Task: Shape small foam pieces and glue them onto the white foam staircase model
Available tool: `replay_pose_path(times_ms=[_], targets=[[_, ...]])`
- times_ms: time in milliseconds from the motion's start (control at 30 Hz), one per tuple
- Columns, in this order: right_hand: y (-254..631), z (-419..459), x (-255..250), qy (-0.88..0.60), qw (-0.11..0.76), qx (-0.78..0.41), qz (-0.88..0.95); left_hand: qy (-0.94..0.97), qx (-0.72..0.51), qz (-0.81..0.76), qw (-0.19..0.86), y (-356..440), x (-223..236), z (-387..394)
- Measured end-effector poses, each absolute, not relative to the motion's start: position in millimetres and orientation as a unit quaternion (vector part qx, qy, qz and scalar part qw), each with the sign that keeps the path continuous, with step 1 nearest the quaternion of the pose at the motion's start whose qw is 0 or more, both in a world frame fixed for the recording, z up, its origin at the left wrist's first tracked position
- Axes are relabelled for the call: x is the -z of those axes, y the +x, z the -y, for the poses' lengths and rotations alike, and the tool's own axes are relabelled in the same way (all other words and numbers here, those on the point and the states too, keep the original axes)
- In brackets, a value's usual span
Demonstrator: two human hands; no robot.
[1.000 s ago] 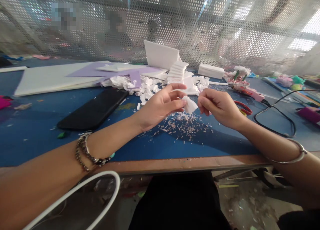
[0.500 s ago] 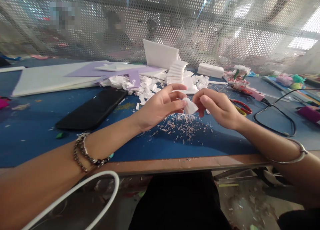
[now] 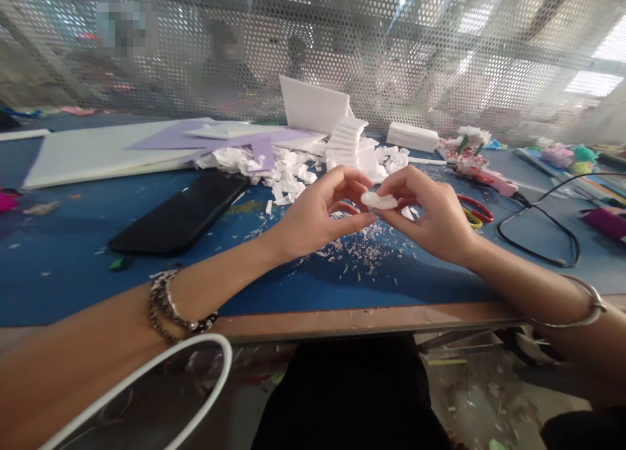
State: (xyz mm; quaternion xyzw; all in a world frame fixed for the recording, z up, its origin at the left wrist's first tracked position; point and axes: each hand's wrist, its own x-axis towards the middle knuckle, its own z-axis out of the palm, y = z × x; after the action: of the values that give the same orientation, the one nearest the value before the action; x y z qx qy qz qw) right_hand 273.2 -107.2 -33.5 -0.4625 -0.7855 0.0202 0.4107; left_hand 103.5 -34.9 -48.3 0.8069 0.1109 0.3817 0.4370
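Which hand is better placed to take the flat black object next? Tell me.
Likely the left hand: it is nearer the flat black object, while the right hand pinches the white piece.

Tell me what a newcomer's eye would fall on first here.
First, the small white piece pinched in the right hand, mid-picture, with the left hand close beside it. Then the dark slab lying left of the hands on the blue table, and the white panel standing at the back.
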Motion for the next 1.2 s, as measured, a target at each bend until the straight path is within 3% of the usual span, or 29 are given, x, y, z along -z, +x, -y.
replay_pose_path(times_ms=[433, 833, 1200], targets=[[280.4, 103.5, 33.6, -0.411, 0.343, 0.086, 0.841, 0.880, -0.402, -0.164, 0.193, 98.2, 43.5, 40.9], [284.9, 99.8, 38.3, -0.391, 0.305, 0.126, 0.859, 0.860, -0.353, -0.164, 0.331, 99.4, 43.9, 38.6], [284.6, 99.5, 37.1, -0.395, 0.296, 0.130, 0.860, 0.829, -0.355, -0.201, 0.383, 100.8, 42.8, 34.0]])
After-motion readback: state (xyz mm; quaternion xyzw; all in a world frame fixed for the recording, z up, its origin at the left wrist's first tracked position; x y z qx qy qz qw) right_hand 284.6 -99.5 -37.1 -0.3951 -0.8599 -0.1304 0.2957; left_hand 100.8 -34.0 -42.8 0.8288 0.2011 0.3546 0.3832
